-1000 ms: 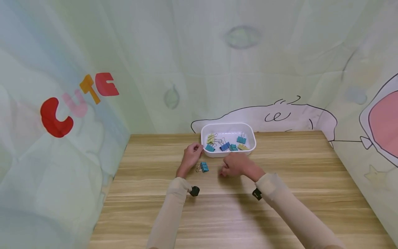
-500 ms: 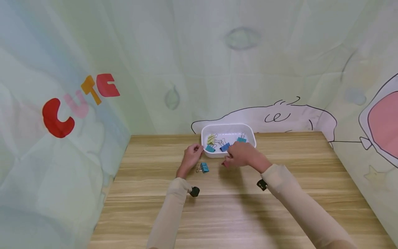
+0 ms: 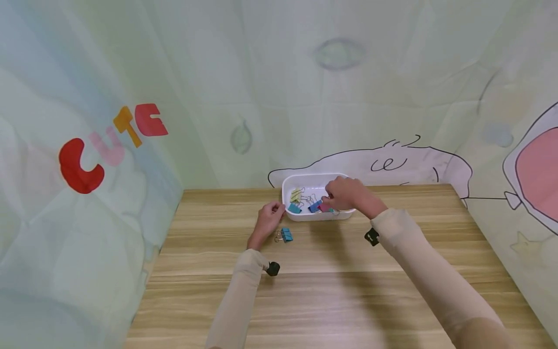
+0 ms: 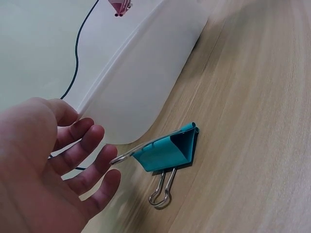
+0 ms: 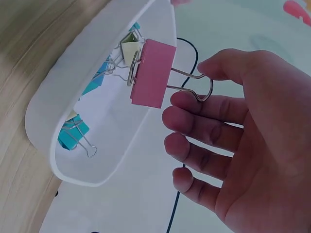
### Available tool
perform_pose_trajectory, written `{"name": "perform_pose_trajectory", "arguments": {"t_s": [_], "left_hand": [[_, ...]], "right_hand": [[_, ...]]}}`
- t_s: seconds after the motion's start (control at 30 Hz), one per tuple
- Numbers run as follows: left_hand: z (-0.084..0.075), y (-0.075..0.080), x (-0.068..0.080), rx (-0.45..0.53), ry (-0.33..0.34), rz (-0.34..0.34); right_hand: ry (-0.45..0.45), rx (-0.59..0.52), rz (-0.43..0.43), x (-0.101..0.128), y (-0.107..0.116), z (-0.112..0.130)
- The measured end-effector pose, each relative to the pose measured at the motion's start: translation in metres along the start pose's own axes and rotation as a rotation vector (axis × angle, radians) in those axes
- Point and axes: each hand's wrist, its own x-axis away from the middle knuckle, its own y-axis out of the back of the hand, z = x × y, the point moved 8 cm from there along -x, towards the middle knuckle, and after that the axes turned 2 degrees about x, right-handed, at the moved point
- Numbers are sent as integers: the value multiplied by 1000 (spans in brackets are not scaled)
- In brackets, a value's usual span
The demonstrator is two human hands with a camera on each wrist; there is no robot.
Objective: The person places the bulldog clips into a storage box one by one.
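Over the white plastic tray, my right hand pinches a pink binder clip by one wire handle, between thumb and index finger. The clip's body hangs above the tray's opening. My left hand holds the tray's left end, thumb and index finger at its rim, as the left wrist view shows. Close to that hand, a teal binder clip rests on the table, one handle sticking up. Inside the tray lie a blue clip, a yellow clip and several teal ones, partly hidden by my right hand.
The wooden table ends at the back against a printed curtain, with the tray near that edge. Curtain panels also close off both sides. Small black devices sit at both wrists.
My right hand has lifted from the table in front of the tray and moved back and up over it, carrying the pink binder clip. My left hand stays at the rim.
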Motion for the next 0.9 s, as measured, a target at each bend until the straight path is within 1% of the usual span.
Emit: {"name": "perform_pose_trajectory", "arguments": {"t_s": [0.13, 0.3, 0.57, 0.7, 0.9], "left_hand": [[1, 0, 0, 3, 10, 2], [3, 0, -1, 3, 13, 1], [2, 1, -1, 1, 12, 0], [1, 0, 0, 5, 7, 6], [1, -1, 0, 13, 3, 11]], "right_hand": [[-17, -24, 30, -4, 1, -5], [-30, -32, 44, -10, 3, -14], [-82, -57, 57, -18, 14, -29], [-92, -71, 65, -23, 19, -34], [-116, -96, 52, -28, 27, -38]]}}
